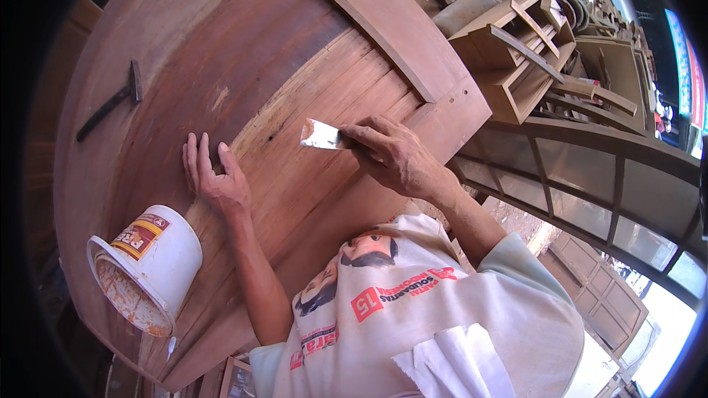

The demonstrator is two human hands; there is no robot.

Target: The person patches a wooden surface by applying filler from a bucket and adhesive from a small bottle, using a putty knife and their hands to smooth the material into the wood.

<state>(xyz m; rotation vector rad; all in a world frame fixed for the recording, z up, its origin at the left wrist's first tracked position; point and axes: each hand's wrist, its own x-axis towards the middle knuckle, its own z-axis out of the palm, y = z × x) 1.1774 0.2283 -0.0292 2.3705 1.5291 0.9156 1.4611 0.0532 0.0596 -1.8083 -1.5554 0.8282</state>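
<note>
In my right hand (394, 155) is a putty knife (321, 135), its fingers closed round the handle end. The flat metal blade carries a brownish smear and points left, above the planks. My left hand (215, 175) rests on the wooden panel (317, 92) with fingers apart and nothing in them. A pale, rough seam runs across the panel between darker and lighter planks. Near my left forearm a white plastic bucket (173, 250) lies tipped on its side, its mouth toward the lower left and brownish paste smeared inside.
A hammer (110, 101) lies on the panel's far left. A raised wooden strip (369, 29) runs along the panel's right side. Beyond it stand an unfinished wooden cabinet frame (509, 66), stacked timber and a curved frame with panes (582, 169).
</note>
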